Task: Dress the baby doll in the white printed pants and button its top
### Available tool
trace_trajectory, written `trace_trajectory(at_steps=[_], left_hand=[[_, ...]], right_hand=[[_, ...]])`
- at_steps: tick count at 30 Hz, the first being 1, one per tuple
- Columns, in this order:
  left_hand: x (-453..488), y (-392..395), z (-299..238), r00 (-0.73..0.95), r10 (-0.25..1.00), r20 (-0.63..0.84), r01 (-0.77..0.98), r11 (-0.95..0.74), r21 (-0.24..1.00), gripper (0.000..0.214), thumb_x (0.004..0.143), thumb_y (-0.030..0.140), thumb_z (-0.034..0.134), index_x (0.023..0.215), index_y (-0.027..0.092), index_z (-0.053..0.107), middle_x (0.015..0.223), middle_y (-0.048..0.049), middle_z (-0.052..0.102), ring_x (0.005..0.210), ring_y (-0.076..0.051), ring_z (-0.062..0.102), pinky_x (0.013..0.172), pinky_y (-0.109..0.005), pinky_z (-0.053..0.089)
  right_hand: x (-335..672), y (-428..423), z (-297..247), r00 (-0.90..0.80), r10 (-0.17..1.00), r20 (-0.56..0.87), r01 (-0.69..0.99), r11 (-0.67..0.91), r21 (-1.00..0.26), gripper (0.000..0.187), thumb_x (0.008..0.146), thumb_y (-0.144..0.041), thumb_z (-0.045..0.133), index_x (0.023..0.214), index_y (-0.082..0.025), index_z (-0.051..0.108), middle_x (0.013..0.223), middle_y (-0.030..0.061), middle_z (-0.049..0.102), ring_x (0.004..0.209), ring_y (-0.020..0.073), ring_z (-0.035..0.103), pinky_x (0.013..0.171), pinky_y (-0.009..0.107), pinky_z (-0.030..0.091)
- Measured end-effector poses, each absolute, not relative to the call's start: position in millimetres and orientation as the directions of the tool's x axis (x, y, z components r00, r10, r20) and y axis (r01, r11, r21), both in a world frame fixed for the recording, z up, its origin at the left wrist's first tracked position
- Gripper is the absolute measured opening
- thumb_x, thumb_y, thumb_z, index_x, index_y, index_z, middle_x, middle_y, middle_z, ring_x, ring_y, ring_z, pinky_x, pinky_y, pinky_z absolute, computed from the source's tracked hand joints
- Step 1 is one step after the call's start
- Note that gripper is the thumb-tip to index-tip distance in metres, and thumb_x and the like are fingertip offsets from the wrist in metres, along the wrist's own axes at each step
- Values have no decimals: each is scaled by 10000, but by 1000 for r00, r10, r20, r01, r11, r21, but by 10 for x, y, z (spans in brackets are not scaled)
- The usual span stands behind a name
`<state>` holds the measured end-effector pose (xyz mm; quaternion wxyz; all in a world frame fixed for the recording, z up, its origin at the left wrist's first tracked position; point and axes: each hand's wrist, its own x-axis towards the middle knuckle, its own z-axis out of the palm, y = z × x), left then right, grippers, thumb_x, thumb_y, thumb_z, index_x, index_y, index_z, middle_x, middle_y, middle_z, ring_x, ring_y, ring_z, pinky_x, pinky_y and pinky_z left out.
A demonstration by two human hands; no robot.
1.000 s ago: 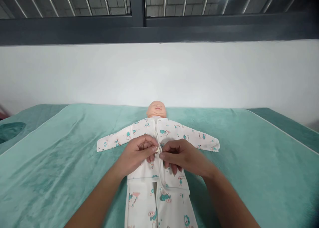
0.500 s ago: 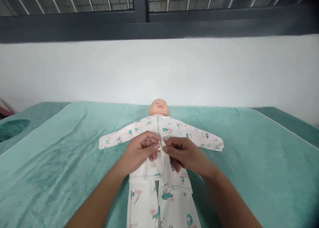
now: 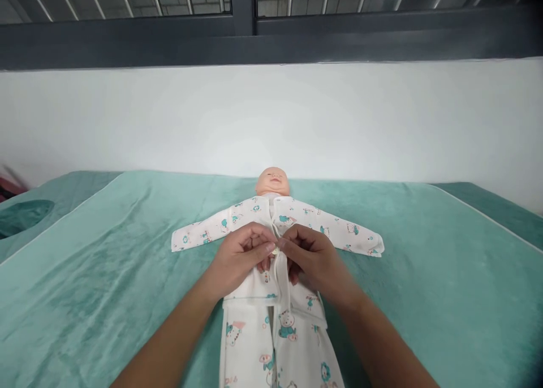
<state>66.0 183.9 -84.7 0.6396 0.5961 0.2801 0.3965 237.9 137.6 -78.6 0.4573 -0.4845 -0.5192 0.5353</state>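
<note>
A baby doll [image 3: 273,181] lies on its back on a teal towel [image 3: 106,252], dressed in a white printed shirt [image 3: 254,212] and matching trousers [image 3: 254,343]. Its sleeves are spread out to both sides. My left hand [image 3: 240,258] pinches the left edge of the shirt's front opening at chest height. My right hand [image 3: 311,258] pinches the right edge just opposite. The fingertips of both hands meet at the middle seam, where a small fastener is mostly hidden.
A white wall [image 3: 271,116] rises right behind the bed, with a dark window frame [image 3: 254,37] above it. A darker teal surface [image 3: 25,212] with a round hollow shows at the far left. The towel's white-edged border runs along both sides.
Both hands have crept a little up the shirt front and drawn closer together; the fingertips now touch at the seam. The view has shifted slightly.
</note>
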Motion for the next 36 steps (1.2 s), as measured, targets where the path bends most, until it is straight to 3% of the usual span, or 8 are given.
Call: trace_trajectory(at_steps=[11, 18, 27, 36], left_hand=[[683, 1826, -834, 519, 850, 90, -131, -25, 991, 165, 835, 312, 668, 863, 163, 603, 558, 38, 569, 516, -74, 538, 522, -194, 428], [680, 1824, -848, 522, 846, 113, -121, -57, 991, 157, 835, 306, 667, 835, 166, 597, 569, 38, 572, 526, -71, 546, 532, -194, 437], [686, 1803, -863, 491, 864, 112, -131, -54, 990, 113, 834, 269, 672, 878, 186, 609, 661, 55, 576, 540, -47, 559, 517, -169, 441], [687, 1800, -852, 481, 871, 97, -141, -32, 989, 86, 840, 239, 655, 888, 184, 608, 657, 53, 585, 532, -54, 564, 516, -172, 448]], right_hand=[[2356, 1365, -763, -124, 990, -63, -4, -64, -998, 373, 854, -512, 601, 715, -172, 534, 546, -11, 598, 466, 83, 545, 458, 189, 442], [2337, 1374, -790, -79, 994, -76, -6, -77, -997, 395, 834, -526, 617, 686, -177, 506, 521, -17, 587, 447, 86, 532, 449, 195, 436], [2406, 1378, -799, -168, 985, -26, -39, -33, -999, 400, 868, -519, 589, 691, -170, 508, 527, 1, 618, 432, 77, 514, 439, 182, 408], [2402, 1394, -761, -163, 984, -76, -44, -84, -995, 364, 872, -478, 600, 698, -164, 540, 528, 0, 604, 447, 84, 523, 437, 186, 412]])
